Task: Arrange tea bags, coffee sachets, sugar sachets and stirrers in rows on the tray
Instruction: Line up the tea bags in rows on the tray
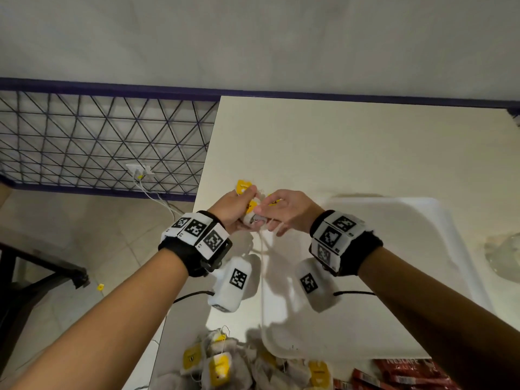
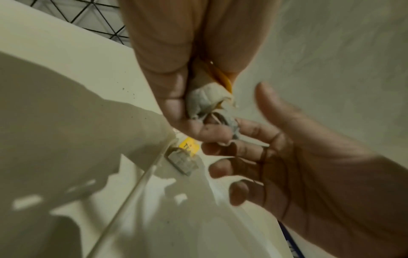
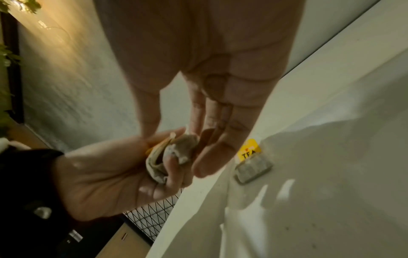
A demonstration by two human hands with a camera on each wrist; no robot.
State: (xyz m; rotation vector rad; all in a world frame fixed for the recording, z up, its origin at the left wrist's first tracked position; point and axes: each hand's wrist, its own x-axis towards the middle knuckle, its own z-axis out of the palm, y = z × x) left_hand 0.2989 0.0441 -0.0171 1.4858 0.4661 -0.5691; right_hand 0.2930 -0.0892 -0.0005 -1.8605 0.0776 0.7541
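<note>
My left hand (image 1: 244,210) grips a small bunch of grey tea bags (image 1: 251,205) with yellow tags, held above the white table beside the far left corner of the white tray (image 1: 394,235). The right hand (image 1: 267,218) reaches across with nearly straight fingers; its fingertips (image 3: 204,167) touch the lowest bag of the held tea bags (image 3: 176,153), and the thumb (image 2: 268,97) stays apart. One tea bag (image 3: 253,168) with a yellow "TEA" tag lies flat in the tray near that corner, also seen under the hands as the lying tea bag (image 2: 183,160).
A heap of tea bags (image 1: 225,361) sits at the table's near edge, with red coffee sachets (image 1: 408,372) to its right. A clear plastic bag (image 1: 503,254) lies at the far right. The table's left edge drops to the floor by a wire mesh rack (image 1: 98,142).
</note>
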